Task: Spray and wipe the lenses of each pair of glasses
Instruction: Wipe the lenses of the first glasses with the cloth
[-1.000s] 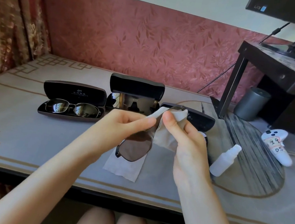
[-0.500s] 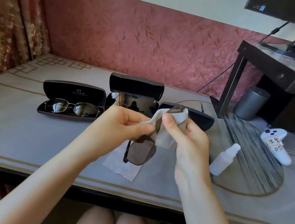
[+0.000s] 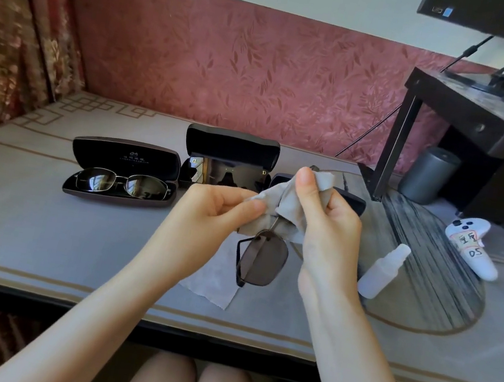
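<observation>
Above the table's middle I hold a pair of dark-lensed glasses (image 3: 260, 260) tilted on end, one lens hanging free below my hands. A grey cloth (image 3: 294, 206) wraps the upper lens. My right hand (image 3: 322, 222) pinches the cloth over that lens, thumb on top. My left hand (image 3: 207, 213) pinches the cloth and frame from the left. A small white spray bottle (image 3: 382, 271) stands to the right. A second pair of glasses (image 3: 122, 183) lies in an open case (image 3: 124, 159) at left. Sunglasses (image 3: 226, 175) sit in another open case (image 3: 230, 150) behind my hands.
A second grey cloth (image 3: 212, 281) lies flat on the table under my hands. A third case (image 3: 350, 200) is partly hidden behind my right hand. A white controller (image 3: 471, 247), a grey cylinder (image 3: 428, 175) and a dark monitor stand (image 3: 478, 108) are at right.
The glasses have turned more upright, so the free lens now hangs lower and faces me. My right thumb has slid up over the cloth-covered lens.
</observation>
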Demonstrator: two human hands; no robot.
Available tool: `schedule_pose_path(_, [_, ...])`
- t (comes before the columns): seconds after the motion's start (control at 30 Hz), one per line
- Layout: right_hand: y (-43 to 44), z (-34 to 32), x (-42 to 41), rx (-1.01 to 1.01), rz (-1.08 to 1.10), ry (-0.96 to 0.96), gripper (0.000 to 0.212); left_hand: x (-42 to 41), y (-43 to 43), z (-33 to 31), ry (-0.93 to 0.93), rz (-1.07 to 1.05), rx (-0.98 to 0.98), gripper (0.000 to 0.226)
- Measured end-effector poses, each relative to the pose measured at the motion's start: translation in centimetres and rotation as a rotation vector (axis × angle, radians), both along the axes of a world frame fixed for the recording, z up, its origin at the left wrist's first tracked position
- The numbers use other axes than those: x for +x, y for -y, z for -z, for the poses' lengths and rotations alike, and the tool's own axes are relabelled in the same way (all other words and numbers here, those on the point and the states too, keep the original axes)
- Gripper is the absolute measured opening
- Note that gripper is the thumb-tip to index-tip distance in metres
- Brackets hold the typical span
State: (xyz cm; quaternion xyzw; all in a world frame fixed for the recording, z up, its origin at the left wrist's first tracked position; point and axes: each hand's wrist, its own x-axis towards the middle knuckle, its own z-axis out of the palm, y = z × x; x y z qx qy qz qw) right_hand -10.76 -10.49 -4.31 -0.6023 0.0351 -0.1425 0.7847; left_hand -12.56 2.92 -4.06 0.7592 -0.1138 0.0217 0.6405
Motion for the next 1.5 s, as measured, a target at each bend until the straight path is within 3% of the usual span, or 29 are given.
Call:
schedule_pose_path(0.13, [0.5, 0.1, 0.1, -0.017, 0.083, 0.017, 0.051, -0.3, -0.4, -0.2, -0.15, 0.135, -0.062, 0.028])
schedule_pose_path(0.23, [0.5, 0.2, 0.2, -0.067, 0.119, -0.001, 0.048, -0.3, -0.5, -0.3, -0.164, 0.18, -0.043, 0.027])
schedule_pose_path(0.37, [0.2, 0.4, 0.0, -0.097, 0.101, -0.006, 0.04, -0.3, 0.2, -0.2, -0.143, 0.041, -0.116, 0.014])
schedule_pose_path(0.43, [0.3, 0.7, -0.1, -0.089, 0.053, 0.009, 0.041, -0.4, 0.7, 0.0, -0.124, -0.043, -0.133, 0.013])
schedule_pose_path(0.57, [0.5, 0.5, -0.7, -0.146, -0.183, 0.023, 0.019, -0.4, 1.0, 0.4, -0.07, -0.135, -0.205, 0.012])
schedule_pose_path(0.77, [2.2, 0.8, -1.0, -0.122, -0.42, 0.048, 0.03, -0.5, 0.5, 0.3, -0.014, -0.123, -0.252, 0.015])
schedule_pose_path(0.97, [2.3, 0.7, -1.0, -0.073, -0.344, 0.015, 0.029, -0.8, 0.8, 0.4, 0.018, -0.058, -0.183, 0.007])
schedule_pose_path(1.13, [1.8, 0.6, -1.0, -0.116, -0.243, 0.014, 0.03, -0.8, 0.5, 0.6, 0.026, -0.096, -0.108, 0.018])
schedule_pose_path(1.27, [1.8, 0.6, -0.8, -0.101, -0.172, 0.019, 0.018, -0.6, -0.1, 0.9, 0.03, -0.231, -0.129, 0.009])
schedule_pose_path(1.4, [2.2, 0.8, -0.8, -0.087, -0.135, 0.003, 0.024, -0.7, -0.6, 1.2, 0.198, -0.34, -0.084, 0.012])
schedule_pose_path(1.5, [2.1, 0.7, -0.8, -0.061, -0.141, -0.02, 0.024, -1.4, 0.0, 1.4, 0.369, -0.371, 0.058, 0.007])
